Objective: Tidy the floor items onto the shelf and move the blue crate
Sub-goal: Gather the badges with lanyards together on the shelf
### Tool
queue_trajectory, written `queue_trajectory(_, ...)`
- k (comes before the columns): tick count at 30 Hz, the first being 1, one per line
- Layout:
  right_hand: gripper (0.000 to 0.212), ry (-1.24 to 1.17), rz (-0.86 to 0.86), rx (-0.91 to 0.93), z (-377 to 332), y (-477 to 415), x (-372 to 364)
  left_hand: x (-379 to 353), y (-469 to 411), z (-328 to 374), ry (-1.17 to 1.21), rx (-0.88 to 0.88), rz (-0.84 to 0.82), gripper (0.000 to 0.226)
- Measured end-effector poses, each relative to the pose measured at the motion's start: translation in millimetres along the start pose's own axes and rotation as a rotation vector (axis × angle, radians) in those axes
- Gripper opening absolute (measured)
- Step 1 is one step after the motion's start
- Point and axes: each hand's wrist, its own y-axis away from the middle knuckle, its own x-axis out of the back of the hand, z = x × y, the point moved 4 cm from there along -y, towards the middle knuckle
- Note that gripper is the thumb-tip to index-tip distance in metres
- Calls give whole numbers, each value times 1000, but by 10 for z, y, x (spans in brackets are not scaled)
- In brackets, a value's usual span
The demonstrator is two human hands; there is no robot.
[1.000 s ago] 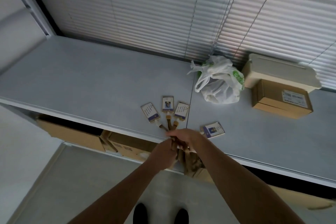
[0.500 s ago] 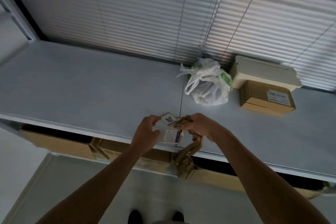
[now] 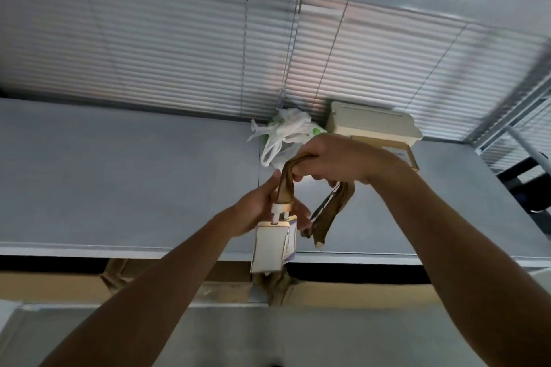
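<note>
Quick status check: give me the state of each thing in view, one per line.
Right hand: closed on the brown lanyards, raised above the shelf.
Left hand: steadying the badge clip.
ID badges: bunched, hanging off the shelf.
Plastic bag: crumpled, on shelf.
Cream box: lid shut.

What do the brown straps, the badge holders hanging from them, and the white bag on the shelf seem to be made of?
Brown straps: probably woven fabric ribbon, matte; they hang limp and fold flat.
Badge holders: likely rigid plastic, smooth and light coloured, with stiff flat faces and a gold-looking trim; the view is blurred.
White bag: thin plastic film, slightly glossy and crumpled, with loose handles.
</note>
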Motion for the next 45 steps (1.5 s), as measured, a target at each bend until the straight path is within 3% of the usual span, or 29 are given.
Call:
queue_trajectory(6,19,-106,213,-97,286,-13,154,-3,26,-247,311,75,-131,88)
queue_trajectory(10,20,-102,272,-134,469,-136,139,-31,130,-358,457,69,-243,81)
queue_trajectory(13,17,-169,315,-190,602,-251,62,-13,223,-435,540,86,-260,62)
queue_trajectory(20,11,-175,157,-119,675,-423,-144,232,421,-534,93,237,17,66)
queue_trajectory(28,15,-190,79,78,319,-539,17,495,475,-428,-369,238,394,37)
queue_trajectory(31,13,-215,90,100,233,-697,20,555,567,-414,-311,174,433,33)
queue_trajectory(37,5,-319,80,58,77,-1030,15,782,805,-329,-10,-19,384,54)
queue_trajectory(45,16,-439,166,-16,-82,-1617,-114,1583,1049,-46,-44,-12,441,30)
